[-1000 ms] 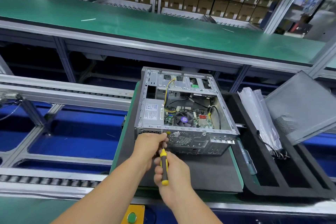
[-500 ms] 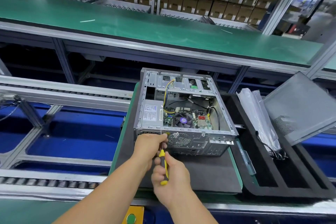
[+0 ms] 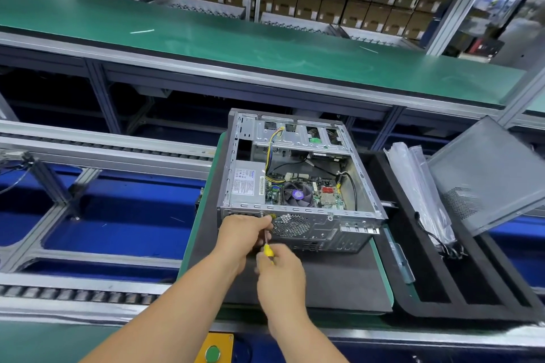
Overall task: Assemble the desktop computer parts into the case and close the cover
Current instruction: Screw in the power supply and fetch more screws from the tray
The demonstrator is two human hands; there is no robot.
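1. Open grey metal computer case (image 3: 298,183) lies at frame centre on a black mat (image 3: 339,280) (side cover off).
2. Left hand (image 3: 244,233) pinches the shaft at the case's near panel.
3. Right hand (image 3: 280,271) is closed around the yellow-handled screwdriver (image 3: 267,249), lower centre.
4. Grey perforated side panel (image 3: 489,174) leans at right.

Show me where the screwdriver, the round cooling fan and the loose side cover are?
screwdriver (image 3: 267,250): head view, on its yellow handle above the right hand.
cooling fan (image 3: 297,195): head view, on its purple hub.
side cover (image 3: 489,174): head view, on its grey flat face.
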